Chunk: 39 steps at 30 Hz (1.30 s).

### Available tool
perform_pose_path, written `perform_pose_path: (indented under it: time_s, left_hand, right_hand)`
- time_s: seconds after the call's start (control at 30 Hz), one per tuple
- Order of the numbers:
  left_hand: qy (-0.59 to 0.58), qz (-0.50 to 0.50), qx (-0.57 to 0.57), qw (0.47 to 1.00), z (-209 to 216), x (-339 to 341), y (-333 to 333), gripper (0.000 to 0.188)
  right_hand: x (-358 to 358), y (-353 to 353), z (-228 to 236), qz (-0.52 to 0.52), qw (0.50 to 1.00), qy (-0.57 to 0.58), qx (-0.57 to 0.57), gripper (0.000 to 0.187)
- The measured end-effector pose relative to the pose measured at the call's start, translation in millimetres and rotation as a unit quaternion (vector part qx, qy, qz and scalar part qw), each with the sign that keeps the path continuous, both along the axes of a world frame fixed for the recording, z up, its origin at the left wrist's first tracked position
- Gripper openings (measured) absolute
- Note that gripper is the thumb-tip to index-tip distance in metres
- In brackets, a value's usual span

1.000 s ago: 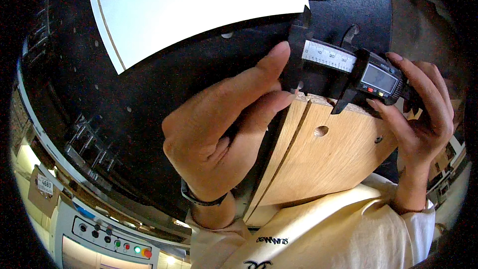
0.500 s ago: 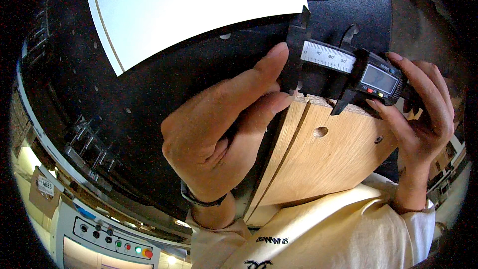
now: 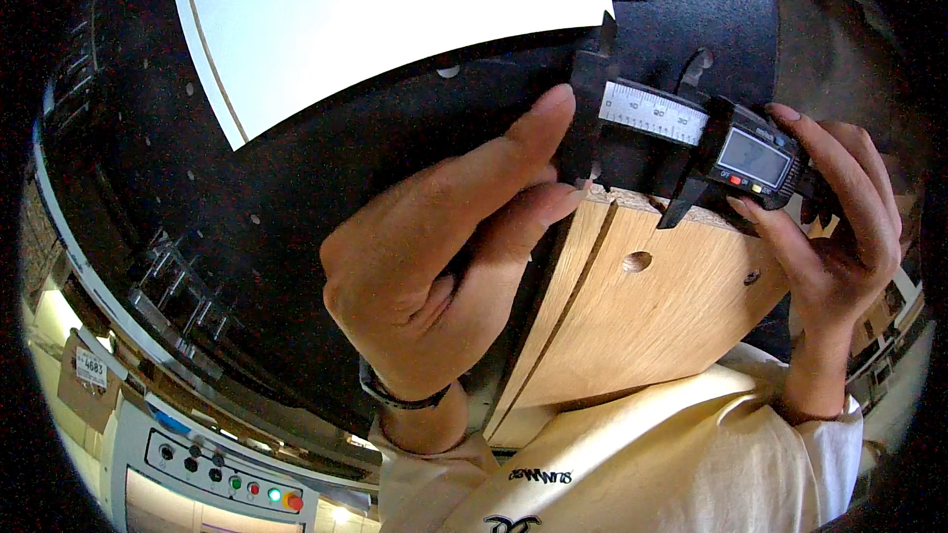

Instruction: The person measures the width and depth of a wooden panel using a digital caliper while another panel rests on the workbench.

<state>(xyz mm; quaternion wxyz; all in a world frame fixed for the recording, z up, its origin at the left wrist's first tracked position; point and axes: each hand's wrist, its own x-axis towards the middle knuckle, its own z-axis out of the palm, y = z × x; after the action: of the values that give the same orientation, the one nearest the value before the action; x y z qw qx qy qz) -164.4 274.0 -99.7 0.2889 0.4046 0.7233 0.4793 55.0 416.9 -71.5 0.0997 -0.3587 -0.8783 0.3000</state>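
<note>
A digital caliper [image 3: 652,116] with a small display lies across the top edge of a wooden panel [image 3: 652,306]. My left hand [image 3: 434,257] pinches the caliper's fixed jaw between thumb and fingers, close to the panel's left corner. On the other side, my right hand [image 3: 839,207] grips the display housing with fingertips above and thumb below. The jaws stand apart, with the lower tip of the sliding one over the panel's face. A groove runs along the panel near its left edge, and a round hole is in its face.
A black machine table [image 3: 296,197] with small round holes spreads beyond the panel. On it lies a white board [image 3: 415,10] with a notched corner. At the lower left is a control panel [image 3: 222,474] with several coloured buttons. Metal fittings [image 3: 183,296] line the left side.
The caliper and my left hand have shifted very slightly to the right. Both hands keep the same hold, and the panel has stayed almost still.
</note>
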Motion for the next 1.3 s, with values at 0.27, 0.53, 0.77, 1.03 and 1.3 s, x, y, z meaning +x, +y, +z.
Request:
perform_pose_path:
  time_s: [0.27, 0.53, 0.77, 1.03, 1.3]
  left_hand:
    - [-0.005, 0.003, -0.003, 1.000, -0.5, 2.0, 1.4, 0.050]
    - [-0.001, 0.001, -0.001, 1.000, -1.9, 2.2, -0.1, 0.051]
    - [-0.001, 0.001, 0.011, 1.000, -2.4, 2.7, 1.4, 0.052]
    - [0.005, 0.005, 0.014, 1.000, -2.4, 3.0, 0.4, 0.054]
    - [-0.003, -0.001, 0.011, 1.000, -3.5, 2.1, -0.3, 0.054]
  right_hand:
    - [5.9, 1.7, -1.9, 0.017, 1.000, -0.002, 0.008, 0.062]
    - [4.8, 1.2, -2.7, 0.023, 1.000, 0.005, 0.014, 0.061]
    - [7.1, 0.8, -3.0, 0.018, 1.000, 0.000, 0.008, 0.060]
    - [5.1, -1.0, -0.9, 0.004, 1.000, -0.003, 0.003, 0.060]
    - [3.5, -2.2, -0.3, -0.012, 1.000, -0.007, -0.010, 0.060]
